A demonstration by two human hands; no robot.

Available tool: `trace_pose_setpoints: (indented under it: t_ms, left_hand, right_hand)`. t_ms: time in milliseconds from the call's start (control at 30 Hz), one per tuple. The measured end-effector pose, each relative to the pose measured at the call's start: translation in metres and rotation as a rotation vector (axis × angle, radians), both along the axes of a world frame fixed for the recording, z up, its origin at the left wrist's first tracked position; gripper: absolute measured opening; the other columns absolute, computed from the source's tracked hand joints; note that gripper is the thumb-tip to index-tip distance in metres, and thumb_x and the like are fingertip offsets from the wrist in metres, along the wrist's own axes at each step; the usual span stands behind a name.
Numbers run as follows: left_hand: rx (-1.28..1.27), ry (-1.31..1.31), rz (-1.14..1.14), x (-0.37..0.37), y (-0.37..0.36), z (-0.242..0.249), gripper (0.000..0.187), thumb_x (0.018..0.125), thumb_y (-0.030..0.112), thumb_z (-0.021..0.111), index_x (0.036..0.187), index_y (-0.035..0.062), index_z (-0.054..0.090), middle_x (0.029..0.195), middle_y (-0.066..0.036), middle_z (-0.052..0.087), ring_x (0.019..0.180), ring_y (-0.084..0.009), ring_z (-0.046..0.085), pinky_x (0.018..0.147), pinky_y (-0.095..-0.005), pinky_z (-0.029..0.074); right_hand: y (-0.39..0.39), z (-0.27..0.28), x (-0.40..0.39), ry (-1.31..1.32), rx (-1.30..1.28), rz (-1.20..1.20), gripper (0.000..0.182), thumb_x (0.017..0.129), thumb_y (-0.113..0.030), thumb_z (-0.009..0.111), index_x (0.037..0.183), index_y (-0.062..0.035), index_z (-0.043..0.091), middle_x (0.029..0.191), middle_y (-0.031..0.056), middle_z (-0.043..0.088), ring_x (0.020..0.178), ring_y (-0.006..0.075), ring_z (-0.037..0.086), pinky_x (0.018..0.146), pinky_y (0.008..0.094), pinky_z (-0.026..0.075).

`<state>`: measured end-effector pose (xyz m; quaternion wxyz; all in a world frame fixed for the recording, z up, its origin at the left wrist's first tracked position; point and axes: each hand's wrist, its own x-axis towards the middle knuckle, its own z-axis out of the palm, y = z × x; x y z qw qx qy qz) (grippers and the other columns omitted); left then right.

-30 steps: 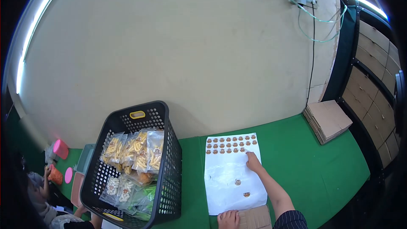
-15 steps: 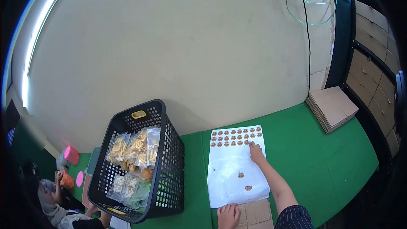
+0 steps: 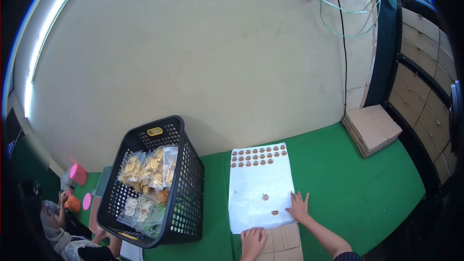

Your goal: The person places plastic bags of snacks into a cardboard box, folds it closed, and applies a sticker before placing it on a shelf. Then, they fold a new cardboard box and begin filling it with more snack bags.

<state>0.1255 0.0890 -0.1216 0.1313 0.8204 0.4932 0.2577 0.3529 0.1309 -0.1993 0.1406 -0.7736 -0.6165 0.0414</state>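
Observation:
A white sheet of round brown stickers [image 3: 251,181] lies on the green table. Full rows of stickers run along its far end, and two single stickers sit lower down. My right hand [image 3: 298,207] rests at the sheet's right edge, fingers spread and thumb over the paper. I see nothing held in it. My left hand [image 3: 253,242] lies with fingers stretched over the sheet's near edge and the brown cardboard [image 3: 280,242] beneath it.
Left of the sheet stands a black perforated basket [image 3: 188,203] with several clear bags of snacks [image 3: 153,166]. Folded cardboard [image 3: 372,128] is stacked at the back right. Another person [image 3: 65,234] sits at the far left, near a pink container [image 3: 78,174].
My right hand has moved from the third sticker row down to the sheet's right edge, and its fingers have spread. My left hand stays at the near edge. The view has shifted slightly.

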Motion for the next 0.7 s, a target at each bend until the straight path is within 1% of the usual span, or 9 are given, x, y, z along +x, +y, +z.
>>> trace_pose_setpoints:
  t_ms: [67, 167, 267, 367, 467, 500, 600, 700]
  left_hand:
    - [0.028, -0.005, -0.001, -0.001, 0.003, -0.009, 0.017, 0.081, 0.023, 0.051, 0.085, 0.0098, 0.061, 0.084, -0.004, 0.060, 0.082, -0.0203, 0.053, 0.082, -0.0355, 0.033]
    - [0.031, 0.004, -0.004, 0.004, 0.005, -0.013, 0.017, 0.080, 0.022, 0.051, 0.084, 0.0096, 0.062, 0.084, -0.004, 0.061, 0.082, -0.0204, 0.054, 0.081, -0.0353, 0.033]
    - [0.052, 0.010, -0.002, 0.007, 0.004, -0.014, 0.016, 0.079, 0.020, 0.051, 0.084, 0.0093, 0.062, 0.084, -0.004, 0.061, 0.082, -0.0207, 0.054, 0.081, -0.0350, 0.033]
    - [0.086, 0.003, -0.002, 0.007, 0.004, -0.014, 0.016, 0.079, 0.020, 0.051, 0.083, 0.0089, 0.062, 0.082, -0.005, 0.061, 0.082, -0.0215, 0.053, 0.081, -0.0354, 0.034]
    - [0.094, -0.011, 0.023, 0.009, -0.005, -0.015, 0.015, 0.080, 0.019, 0.051, 0.083, 0.0083, 0.061, 0.081, -0.006, 0.060, 0.081, -0.0226, 0.052, 0.081, -0.0362, 0.034]
    - [0.088, -0.013, 0.027, 0.011, -0.009, -0.016, 0.015, 0.080, 0.019, 0.051, 0.083, 0.0081, 0.061, 0.080, -0.006, 0.059, 0.081, -0.0230, 0.052, 0.081, -0.0365, 0.034]
    - [0.063, 0.001, 0.037, 0.016, -0.022, -0.015, 0.015, 0.080, 0.019, 0.051, 0.083, 0.0076, 0.060, 0.080, -0.007, 0.058, 0.082, -0.0234, 0.051, 0.081, -0.0376, 0.033]
    - [0.030, -0.005, 0.037, 0.019, -0.021, -0.010, 0.015, 0.081, 0.019, 0.050, 0.084, 0.0071, 0.059, 0.082, -0.008, 0.058, 0.082, -0.0237, 0.051, 0.081, -0.0380, 0.033]
  right_hand:
    - [0.010, -0.016, 0.004, -0.038, 0.000, -0.030, 0.079, 0.062, -0.026, 0.073, 0.126, 0.0020, 0.036, 0.120, 0.0114, 0.043, 0.126, 0.0282, 0.028, 0.101, 0.0601, 0.003]
    - [0.025, -0.025, 0.017, -0.071, 0.035, -0.026, 0.077, 0.063, -0.023, 0.072, 0.125, 0.0037, 0.035, 0.121, 0.0118, 0.042, 0.123, 0.0286, 0.031, 0.102, 0.0592, 0.006]
    - [0.026, 0.010, 0.018, 0.057, 0.021, -0.067, 0.060, 0.065, -0.018, 0.070, 0.117, 0.0001, 0.046, 0.115, 0.0102, 0.048, 0.117, 0.0273, 0.038, 0.102, 0.0574, 0.008]
    - [0.006, 0.011, 0.019, 0.200, 0.285, -0.036, 0.040, 0.066, -0.009, 0.068, 0.103, -0.0031, 0.055, 0.098, 0.0089, 0.057, 0.099, 0.0239, 0.053, 0.096, 0.0483, 0.030]
    - [-0.020, -0.003, 0.021, 0.978, 0.408, -0.155, 0.026, 0.073, -0.001, 0.062, 0.097, 0.0002, 0.053, 0.086, 0.0081, 0.061, 0.082, 0.0166, 0.059, 0.083, 0.0341, 0.045]
    - [-0.036, 0.030, 0.013, 1.201, 0.374, -0.238, 0.026, 0.075, 0.004, 0.057, 0.101, 0.0010, 0.052, 0.084, 0.0092, 0.062, 0.074, 0.0120, 0.059, 0.070, 0.0246, 0.048]
    - [-0.075, 0.078, 0.006, 1.490, 0.339, -0.262, 0.030, 0.075, 0.004, 0.057, 0.104, 0.0018, 0.052, 0.085, 0.0098, 0.061, 0.077, 0.0135, 0.059, 0.073, 0.0254, 0.047]
    - [-0.102, 0.095, 0.002, 1.589, 0.283, -0.194, 0.024, 0.076, 0.003, 0.058, 0.100, 0.0016, 0.055, 0.085, 0.0080, 0.061, 0.078, 0.0132, 0.058, 0.073, 0.0241, 0.047]
